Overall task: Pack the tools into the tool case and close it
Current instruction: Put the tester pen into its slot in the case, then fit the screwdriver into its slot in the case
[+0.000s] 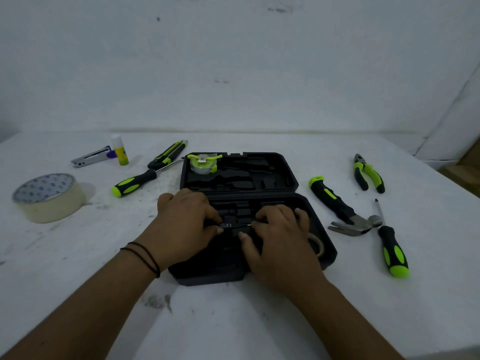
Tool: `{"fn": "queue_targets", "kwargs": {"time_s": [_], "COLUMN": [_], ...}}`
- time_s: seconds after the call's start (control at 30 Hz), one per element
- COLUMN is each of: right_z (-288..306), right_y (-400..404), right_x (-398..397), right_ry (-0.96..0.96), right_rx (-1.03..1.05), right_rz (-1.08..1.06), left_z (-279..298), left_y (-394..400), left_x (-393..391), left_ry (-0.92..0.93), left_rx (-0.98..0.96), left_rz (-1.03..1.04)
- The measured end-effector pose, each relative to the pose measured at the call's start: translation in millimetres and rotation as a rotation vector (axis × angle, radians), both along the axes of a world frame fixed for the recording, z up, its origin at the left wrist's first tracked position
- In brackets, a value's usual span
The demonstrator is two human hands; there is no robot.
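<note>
Case: the tool case [285, 175] lies open on the desk [233, 320], lid half away from the person.
Done: tape measure [203, 164] sits in the case's far left pocket.
Left: hammer [337, 203], pliers [367, 174] and one screwdriver [392, 245] right of the case; another screwdriver [137, 181] and knife [167, 154] left of it.
Hands: left hand [185, 222] and right hand [280, 235] lie palm-down over the near half.
Grip: both pinch a thin dark tool [235, 226], pressing it in.

2 hands [187, 224] [279, 235] on open tool case [259, 183], tools around.
</note>
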State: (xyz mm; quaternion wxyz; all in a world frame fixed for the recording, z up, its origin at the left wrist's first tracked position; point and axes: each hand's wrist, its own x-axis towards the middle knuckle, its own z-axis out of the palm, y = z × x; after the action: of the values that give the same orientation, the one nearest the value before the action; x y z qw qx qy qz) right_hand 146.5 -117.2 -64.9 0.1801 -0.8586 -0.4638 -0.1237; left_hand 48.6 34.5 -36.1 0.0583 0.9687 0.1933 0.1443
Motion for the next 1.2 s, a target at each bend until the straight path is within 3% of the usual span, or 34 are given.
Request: {"fn": "queue_targets", "kwargs": {"time_s": [0.4,0.7,1.03,1.2], "right_z": [22,46,54,41], "right_y": [-5,-14,-79,-114], "right_x": [7,24,73,100], "right_ry": [0.102,0.127,0.196,0.192], "right_rx": [-0.080,-0.010,0.058,-0.019], "right_rz": [0.046,0.004,-0.296,-0.503], "left_z": [8,15,13,3], "left_y": [1,-13,-62,-83], "left_x": [10,26,86,112], "left_ry": [0.028,-0.204,-0.247,-0.209], "left_rx": [-0.098,-0.318,-0.337,-0.329], "left_rz": [-0.002,-0.130,-0.381,-0.456]}}
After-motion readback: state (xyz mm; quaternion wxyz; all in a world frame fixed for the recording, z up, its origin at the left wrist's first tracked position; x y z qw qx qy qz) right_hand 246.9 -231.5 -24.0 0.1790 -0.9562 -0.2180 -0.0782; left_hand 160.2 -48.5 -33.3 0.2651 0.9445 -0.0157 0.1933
